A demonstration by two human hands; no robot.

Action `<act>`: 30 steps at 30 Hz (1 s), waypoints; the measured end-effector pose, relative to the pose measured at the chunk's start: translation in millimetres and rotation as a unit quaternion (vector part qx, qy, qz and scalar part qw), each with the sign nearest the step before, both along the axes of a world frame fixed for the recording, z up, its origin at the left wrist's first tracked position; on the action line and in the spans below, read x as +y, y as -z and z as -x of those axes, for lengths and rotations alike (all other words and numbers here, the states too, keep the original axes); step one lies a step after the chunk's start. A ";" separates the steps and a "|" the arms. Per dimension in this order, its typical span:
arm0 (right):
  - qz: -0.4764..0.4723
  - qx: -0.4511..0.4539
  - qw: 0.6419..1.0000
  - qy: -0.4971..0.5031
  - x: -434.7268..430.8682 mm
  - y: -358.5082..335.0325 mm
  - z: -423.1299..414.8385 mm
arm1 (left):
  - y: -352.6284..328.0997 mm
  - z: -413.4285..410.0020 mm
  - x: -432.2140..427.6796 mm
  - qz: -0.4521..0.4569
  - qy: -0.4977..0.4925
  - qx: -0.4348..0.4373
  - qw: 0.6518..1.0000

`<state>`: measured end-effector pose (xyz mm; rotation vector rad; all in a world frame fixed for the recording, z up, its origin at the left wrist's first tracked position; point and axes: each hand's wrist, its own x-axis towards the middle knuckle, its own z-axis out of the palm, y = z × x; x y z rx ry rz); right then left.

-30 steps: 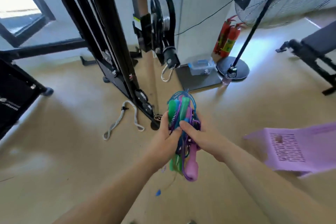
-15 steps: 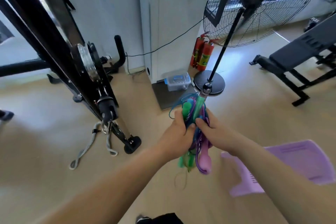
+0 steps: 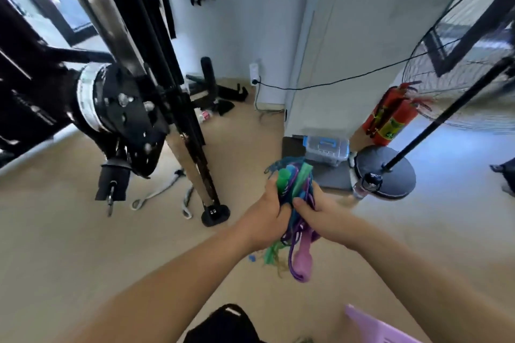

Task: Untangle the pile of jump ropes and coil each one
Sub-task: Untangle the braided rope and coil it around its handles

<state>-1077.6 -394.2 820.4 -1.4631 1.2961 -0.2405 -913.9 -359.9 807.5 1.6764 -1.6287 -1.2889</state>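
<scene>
A tangled bundle of jump ropes (image 3: pixel 292 189) with green, blue and purple cords and handles is held in the air in front of me. My left hand (image 3: pixel 266 216) grips the bundle from the left. My right hand (image 3: pixel 317 213) grips it from the right, thumb pressed on the cords. A green handle sticks up at the top. A pink handle (image 3: pixel 303 256) and a green handle (image 3: pixel 271 252) hang below my hands with loose purple loops.
A black cable machine (image 3: pixel 122 108) stands at the left with a strap (image 3: pixel 156 195) on the floor. A fan base (image 3: pixel 390 175), fire extinguishers (image 3: pixel 390 117) and a clear box (image 3: pixel 326 147) sit ahead. A purple basket (image 3: pixel 376 328) lies at bottom right.
The view has swung and come closer to the cable machine and wall. The purple basket has slid to the bottom right corner. Both hands still hold the bundle the same way.
</scene>
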 end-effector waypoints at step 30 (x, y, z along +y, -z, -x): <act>-0.033 0.167 0.895 -0.413 -289.7 355.6 8.4 | 317.6 75.1 -194.9 -0.262 -0.266 -0.172 0.912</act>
